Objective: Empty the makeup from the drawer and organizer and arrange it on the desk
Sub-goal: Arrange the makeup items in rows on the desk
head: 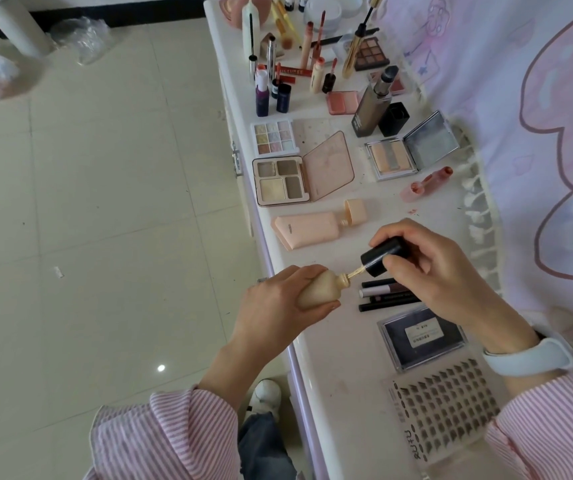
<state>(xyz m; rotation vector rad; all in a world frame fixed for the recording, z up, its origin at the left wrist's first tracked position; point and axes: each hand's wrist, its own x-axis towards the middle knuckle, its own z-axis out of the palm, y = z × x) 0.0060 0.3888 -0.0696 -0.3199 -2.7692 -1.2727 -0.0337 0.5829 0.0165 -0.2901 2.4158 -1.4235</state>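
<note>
Two hands share one item: a small beige foundation bottle (319, 289), held over the front edge of the desk (330, 368). The left hand (278, 306) is closed around its body, tilting the neck toward the right. The right hand (437, 268) is closed on the black cap (382, 256), whose thin applicator stem (356, 271) runs down into the bottle's mouth, so cap and bottle are apart but joined by the stem.

Just beyond the bottle lies a peach tube (307, 230) with its cap flipped open, and past that an open four-pan palette (283, 180), a pastel palette (273, 137) and a mirrored compact (411, 148). Beside the right hand sit several dark pencils (387, 296); nearer the person are a dark case (421, 336) and a lash tray (444, 407). Most makeup already looks laid out, so the task seems well advanced; no drawer interior or organizer shows here.

The risk, as I judge it, is spillage. The bottle is tilted and open right at the desk's edge, so a slip could drip foundation onto the desk, the striped sleeve (160, 434) or the floor (105, 202). A coated stem swung sideways could also smear the pencils or the open tube.
</note>
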